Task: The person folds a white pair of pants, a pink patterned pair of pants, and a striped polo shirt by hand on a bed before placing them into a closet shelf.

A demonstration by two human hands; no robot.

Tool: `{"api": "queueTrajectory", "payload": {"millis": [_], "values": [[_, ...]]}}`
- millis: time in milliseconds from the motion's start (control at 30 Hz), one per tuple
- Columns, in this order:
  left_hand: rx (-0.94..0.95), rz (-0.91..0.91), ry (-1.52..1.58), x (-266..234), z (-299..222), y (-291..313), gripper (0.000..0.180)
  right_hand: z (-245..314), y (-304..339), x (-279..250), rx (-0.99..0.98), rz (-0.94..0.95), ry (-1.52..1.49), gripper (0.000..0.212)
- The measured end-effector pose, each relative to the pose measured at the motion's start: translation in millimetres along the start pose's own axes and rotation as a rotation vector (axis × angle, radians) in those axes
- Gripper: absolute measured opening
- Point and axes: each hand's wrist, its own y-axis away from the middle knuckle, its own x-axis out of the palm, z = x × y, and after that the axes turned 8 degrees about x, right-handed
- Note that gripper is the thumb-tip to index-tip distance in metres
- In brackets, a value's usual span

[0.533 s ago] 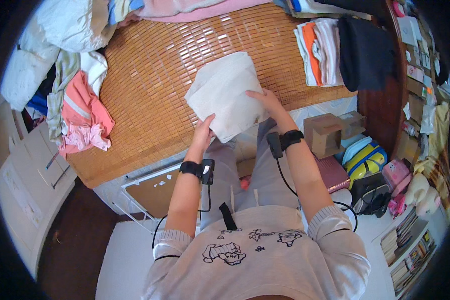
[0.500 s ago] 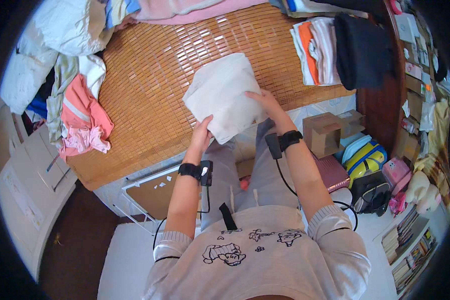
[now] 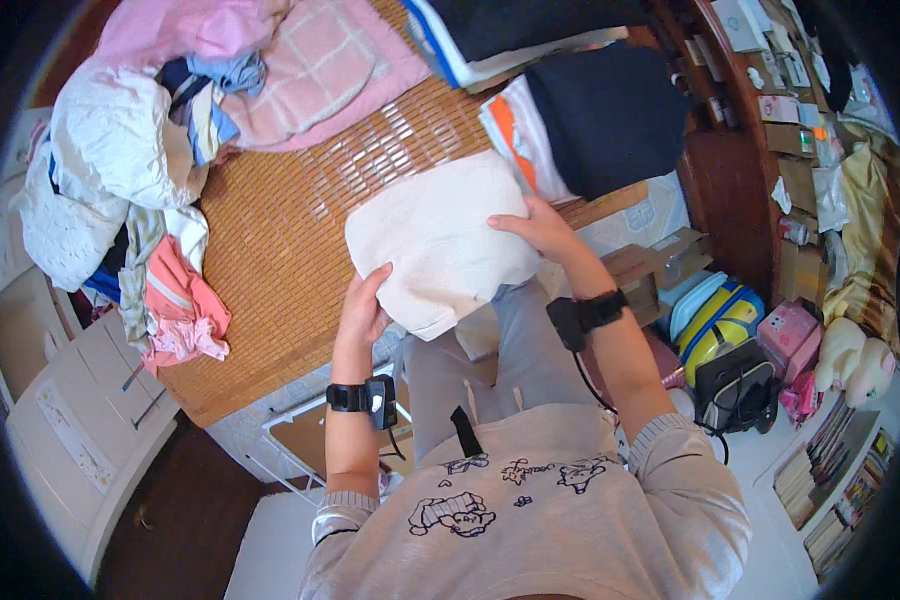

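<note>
Fingers (image 3: pixel 378 281) closed on cloth at both sides here: the left hand (image 3: pixel 360 312) grips the folded white cloth (image 3: pixel 438 240) by its lower-left edge, the right hand (image 3: pixel 552 236) by its right edge, thumbs lying on top, the other fingers mostly hidden, so how hard they squeeze I can't tell. And there it is, mid-frame, over the near part of the woven mat (image 3: pixel 270 255) and the grey trousers (image 3: pixel 435 375), the dark folded cloth (image 3: pixel 610 120) near it at upper right. Looks light, this one, soft and floppy, matt enough not to slide, nothing to break; the danger, I'd say, is layers slipping apart or the middle sagging, so opposite sides, pinched through every layer, look the best hold
</note>
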Motion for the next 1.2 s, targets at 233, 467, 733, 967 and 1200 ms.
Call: {"api": "queueTrajectory", "payload": {"millis": [233, 467, 733, 967, 1200], "values": [[0.22, 0.309, -0.033, 159, -35, -29, 0.042, 121, 79, -97, -0.341, -0.281, 0.092, 0.039], [0.273, 0.346, -0.148, 235, 44, -122, 0.045, 122, 47, -231, -0.235, -0.251, -0.101, 0.044], [0.617, 0.207, -0.706, 227, 74, -149, 0.066, 103, 13, -247, -0.177, -0.54, 0.184, 0.048], [1.221, 0.228, -1.697, 277, 45, -126, 0.089, 118, 7, -225, -0.967, -0.918, 1.279, 0.064], [1.115, 0.291, -1.868, 265, 63, -160, 0.094, 118, -20, -224, -0.704, -0.744, 1.379, 0.071]]}}
